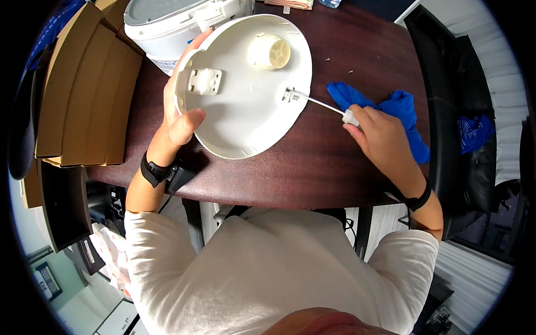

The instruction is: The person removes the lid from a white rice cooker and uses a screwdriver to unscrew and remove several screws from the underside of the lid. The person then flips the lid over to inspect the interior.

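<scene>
Fingers (364,115) closed on a slim white-handled screwdriver (326,106), the right hand (386,138) points it toward upper left, into the bowl-shaped white plastic shell (240,120) the left hand (177,118) grips.

The person's left hand (174,114) sits at ten o'clock, its thumb (190,119) pointing toward two o'clock and its partly hidden fingers reaching toward one, in a spread clasp. The left forearm (142,190) slants up toward one o'clock. The right hand (384,137) lies between two and three o'clock, back upward, thumb and curled fingers pinched together toward ten. The right forearm (431,209) slants toward eleven; both elbows are bent.
</scene>
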### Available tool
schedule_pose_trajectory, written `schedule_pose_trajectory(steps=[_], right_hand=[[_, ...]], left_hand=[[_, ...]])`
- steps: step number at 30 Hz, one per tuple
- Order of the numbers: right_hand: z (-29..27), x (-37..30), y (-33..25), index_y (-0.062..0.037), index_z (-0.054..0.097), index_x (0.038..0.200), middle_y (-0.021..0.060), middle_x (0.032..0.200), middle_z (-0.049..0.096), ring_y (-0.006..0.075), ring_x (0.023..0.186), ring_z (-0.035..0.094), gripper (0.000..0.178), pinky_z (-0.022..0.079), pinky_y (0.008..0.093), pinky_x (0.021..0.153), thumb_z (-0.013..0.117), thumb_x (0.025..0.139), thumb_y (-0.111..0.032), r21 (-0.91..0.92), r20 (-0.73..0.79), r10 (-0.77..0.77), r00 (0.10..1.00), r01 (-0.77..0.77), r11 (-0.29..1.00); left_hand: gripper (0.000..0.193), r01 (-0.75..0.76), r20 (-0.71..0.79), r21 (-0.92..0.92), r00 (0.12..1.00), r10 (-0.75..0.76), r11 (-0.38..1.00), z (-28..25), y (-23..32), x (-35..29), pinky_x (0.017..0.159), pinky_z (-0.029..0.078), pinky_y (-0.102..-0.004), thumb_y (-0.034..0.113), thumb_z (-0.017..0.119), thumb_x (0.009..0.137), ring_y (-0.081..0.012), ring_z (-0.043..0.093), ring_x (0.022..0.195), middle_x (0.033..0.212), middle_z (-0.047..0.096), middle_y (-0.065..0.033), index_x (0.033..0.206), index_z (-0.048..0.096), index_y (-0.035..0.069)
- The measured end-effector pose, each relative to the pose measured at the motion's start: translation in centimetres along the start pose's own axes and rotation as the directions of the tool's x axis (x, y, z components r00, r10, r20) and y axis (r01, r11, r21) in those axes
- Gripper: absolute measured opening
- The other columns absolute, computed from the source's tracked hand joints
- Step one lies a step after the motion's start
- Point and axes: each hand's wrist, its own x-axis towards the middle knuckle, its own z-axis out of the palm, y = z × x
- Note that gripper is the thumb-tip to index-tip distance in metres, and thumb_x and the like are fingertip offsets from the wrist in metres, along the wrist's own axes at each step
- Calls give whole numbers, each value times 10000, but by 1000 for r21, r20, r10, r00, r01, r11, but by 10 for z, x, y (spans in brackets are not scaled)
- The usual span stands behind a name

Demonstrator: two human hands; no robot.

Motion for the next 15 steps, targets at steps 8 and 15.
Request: schedule_pose_trajectory(steps=[8, 15], right_hand=[[-32, 31, 1, -62, 603, 1024, 32, 820, 586, 149, 700, 555, 260, 433, 278, 520, 663, 793, -167, -389, -41, -244, 969, 209, 897], [-3, -4, 17, -40, 631, 1022, 41, 752, 608, 135, 591, 557, 227, 417, 262, 512, 621, 879, -216, 364, -43, 92, 995, -70, 929]], left_hand=[[986, -68, 15, 35, 998, 67, 997, 1, -3, 0, 1046, 334, -410, 520, 589, 674, -298, 398, 1286, 1431, 335, -227, 1395, 295, -85], [1014, -55, -45, 42, 997, 57, 998, 0, -10, 0, 1039, 343, -394, 542, 600, 674, -294, 419, 1268, 1406, 372, -221, 1400, 279, -90]])
